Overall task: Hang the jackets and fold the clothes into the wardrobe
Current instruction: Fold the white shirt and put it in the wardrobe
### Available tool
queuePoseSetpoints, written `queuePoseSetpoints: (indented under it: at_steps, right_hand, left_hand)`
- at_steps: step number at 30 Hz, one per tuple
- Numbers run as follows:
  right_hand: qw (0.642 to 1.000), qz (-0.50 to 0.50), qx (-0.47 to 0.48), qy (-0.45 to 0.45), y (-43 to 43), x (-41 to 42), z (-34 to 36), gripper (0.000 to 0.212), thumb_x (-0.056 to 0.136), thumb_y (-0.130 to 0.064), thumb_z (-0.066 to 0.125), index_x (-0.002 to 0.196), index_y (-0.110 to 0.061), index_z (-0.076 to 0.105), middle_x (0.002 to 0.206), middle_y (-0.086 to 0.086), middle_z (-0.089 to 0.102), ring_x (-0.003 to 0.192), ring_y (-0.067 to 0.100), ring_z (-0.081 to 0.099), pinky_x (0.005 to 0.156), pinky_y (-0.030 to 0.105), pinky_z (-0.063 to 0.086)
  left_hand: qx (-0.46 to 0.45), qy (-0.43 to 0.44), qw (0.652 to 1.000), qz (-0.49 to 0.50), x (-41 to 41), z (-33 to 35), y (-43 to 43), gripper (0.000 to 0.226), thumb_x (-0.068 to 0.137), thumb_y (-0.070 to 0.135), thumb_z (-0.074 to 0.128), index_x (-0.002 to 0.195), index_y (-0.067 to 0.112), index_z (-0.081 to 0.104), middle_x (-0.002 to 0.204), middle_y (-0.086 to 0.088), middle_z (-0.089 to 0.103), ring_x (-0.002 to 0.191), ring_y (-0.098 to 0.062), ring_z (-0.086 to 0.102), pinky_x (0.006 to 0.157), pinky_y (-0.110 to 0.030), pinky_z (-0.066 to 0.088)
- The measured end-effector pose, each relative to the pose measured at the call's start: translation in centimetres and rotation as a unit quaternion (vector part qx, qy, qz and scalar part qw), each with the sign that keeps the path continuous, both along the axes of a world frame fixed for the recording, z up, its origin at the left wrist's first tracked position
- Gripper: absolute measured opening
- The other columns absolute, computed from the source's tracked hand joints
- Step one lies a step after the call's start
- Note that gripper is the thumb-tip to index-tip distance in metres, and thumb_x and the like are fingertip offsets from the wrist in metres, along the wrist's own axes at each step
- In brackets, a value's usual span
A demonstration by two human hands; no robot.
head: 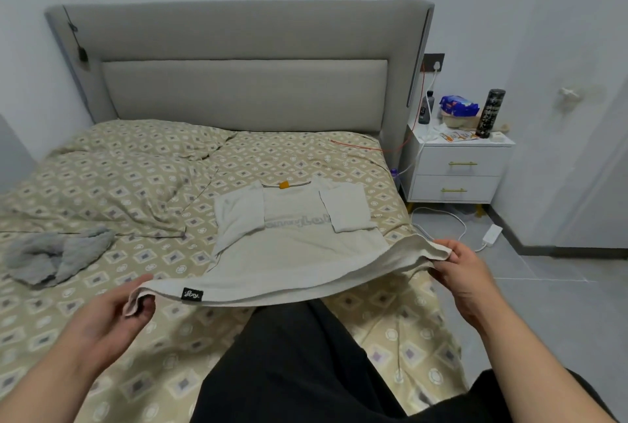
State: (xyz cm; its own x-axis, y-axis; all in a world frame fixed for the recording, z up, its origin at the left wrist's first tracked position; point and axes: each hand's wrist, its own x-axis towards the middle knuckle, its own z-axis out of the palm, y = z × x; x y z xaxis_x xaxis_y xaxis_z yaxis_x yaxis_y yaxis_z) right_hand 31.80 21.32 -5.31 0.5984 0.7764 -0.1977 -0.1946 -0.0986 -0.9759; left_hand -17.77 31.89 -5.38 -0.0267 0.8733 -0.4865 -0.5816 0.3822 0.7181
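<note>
A cream T-shirt (pixel 292 246) lies face up on the bed (pixel 136 184), both sleeves folded in over the chest. Its bottom hem is lifted off the bedcover toward me. My left hand (pixel 115 307) pinches the hem's left corner, near a small black label (pixel 192 295). My right hand (pixel 465 269) grips the hem's right corner at the bed's right edge. A grey garment (pixel 54 256) lies crumpled on the left side of the bed.
A black garment or trouser leg (pixel 306 365) lies over the bed's near edge below the shirt. A white nightstand (pixel 455 167) with bottles and clutter stands right of the bed. A white power strip (pixel 491 235) and cables lie on the grey floor.
</note>
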Motion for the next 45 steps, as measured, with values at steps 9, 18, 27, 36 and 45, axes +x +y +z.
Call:
queuePoseSetpoints:
  at_steps: [9,18,27,36,45]
  right_hand:
    - [0.984,-0.084,0.059,-0.149,1.9,0.0,4.1,0.013,0.099,-0.010,0.054,0.090,-0.012,0.063,0.080,0.000,0.060,0.071,0.012,0.051,0.066,0.026,0.041]
    - [0.978,-0.076,0.067,-0.181,4.3,1.6,7.3,0.022,0.100,-0.021,0.055,0.086,-0.006,0.063,0.084,0.010,0.058,0.082,0.023,0.050,0.081,0.046,0.049]
    - [0.978,-0.077,0.075,-0.177,4.3,3.1,8.2,0.029,0.099,-0.030,0.056,0.082,-0.008,0.065,0.084,0.011,0.059,0.080,0.022,0.051,0.077,0.042,0.045]
    - [0.969,-0.084,0.076,-0.221,4.0,2.8,12.0,0.028,0.099,-0.027,0.056,0.083,-0.007,0.067,0.081,0.012,0.060,0.074,0.023,0.048,0.070,0.037,0.042]
    - [0.983,-0.036,0.057,-0.172,0.2,4.0,15.6,0.018,0.100,-0.020,0.056,0.095,-0.008,0.068,0.082,0.011,0.063,0.067,0.024,0.051,0.053,0.028,0.042]
  left_hand:
    - [0.140,0.120,0.983,-0.023,2.6,4.2,3.1,0.048,0.082,-0.026,0.029,0.100,0.007,0.058,0.091,-0.013,0.061,0.079,-0.014,0.057,0.055,-0.009,0.052]
    - [0.230,0.305,0.919,0.098,2.7,6.5,6.7,0.022,0.100,0.021,0.055,0.092,0.002,0.064,0.076,-0.012,0.063,0.063,-0.017,0.061,0.043,-0.011,0.047]
    - [0.230,0.407,0.871,0.154,3.6,10.2,6.0,0.047,0.100,0.045,0.046,0.082,0.005,0.061,0.080,-0.013,0.057,0.073,-0.023,0.048,0.065,-0.036,0.037]
    - [0.254,0.332,0.891,0.175,1.8,13.1,5.5,0.042,0.100,0.042,0.048,0.092,0.002,0.060,0.087,-0.016,0.056,0.075,-0.023,0.049,0.063,-0.036,0.037]
    - [0.283,0.209,0.934,0.069,-1.1,16.3,4.4,0.029,0.102,0.027,0.048,0.085,0.009,0.063,0.088,-0.008,0.068,0.064,-0.011,0.068,0.059,-0.026,0.058]
